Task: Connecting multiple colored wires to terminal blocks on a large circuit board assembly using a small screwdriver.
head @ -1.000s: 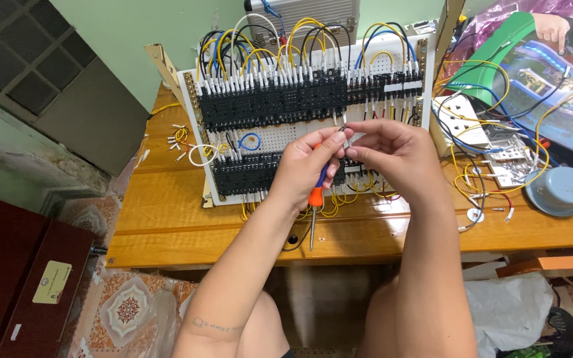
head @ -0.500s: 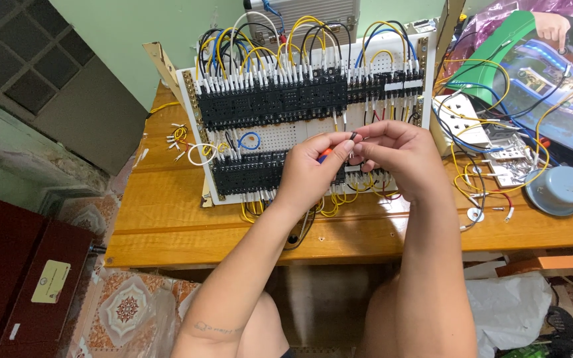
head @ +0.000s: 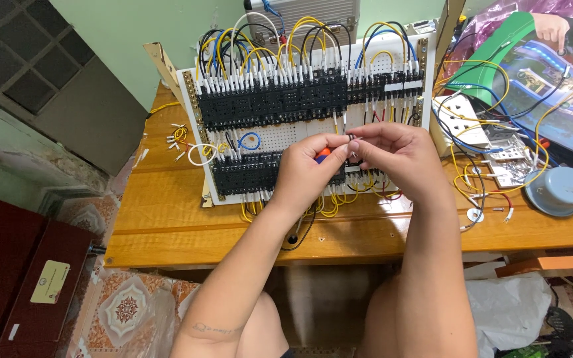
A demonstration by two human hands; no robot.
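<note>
Thin wire end (head: 351,137), light and limp, best gripped near its tip; pinched between left hand (head: 306,174) and right hand (head: 399,156), orange-handled screwdriver (head: 323,154) tucked under left fingers

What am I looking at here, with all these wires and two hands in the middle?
The picture comes from a camera worn on a person's head, looking down at their own bare hands. On the wooden table stands a white board packed with black blocks and looped yellow, blue and black wires. The left hand grips a small orange-handled tool, probably a screwdriver. The right hand pinches a thin wire end against it. Off to the right lie loose wires, a white socket strip and a round grey part.
</note>
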